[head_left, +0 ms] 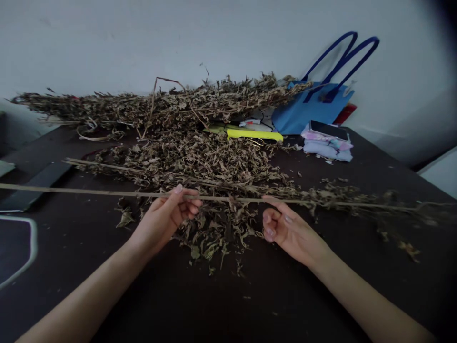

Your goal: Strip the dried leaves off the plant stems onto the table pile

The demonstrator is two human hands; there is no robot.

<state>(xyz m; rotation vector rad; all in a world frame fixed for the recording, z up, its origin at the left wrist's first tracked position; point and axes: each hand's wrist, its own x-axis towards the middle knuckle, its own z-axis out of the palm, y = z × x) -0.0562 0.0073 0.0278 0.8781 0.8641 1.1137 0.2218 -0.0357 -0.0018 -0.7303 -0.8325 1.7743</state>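
A long, thin dried stalk [228, 198] runs level across the view, bare at the left and bearing withered leaves toward the right. My left hand [171, 214] pinches its bare part between thumb and fingers. The index fingertip of my right hand [291, 228] reaches to the stalk, while the thumb stands apart and the other fingers curl loosely. Beneath and behind both hands spreads a heap of dried leaves [214, 159], with some greener ones at its near edge. Another stalk [103, 165] lies across the heap.
A thick bundle of dried leafy stalks [117, 109] lies along the wall. At the back right stand a blue bag [303, 112] and a phone [330, 129] on folded cloth [326, 148]. A yellow strip [255, 135] lies behind the heap; a dark flat object [35, 186] is at left.
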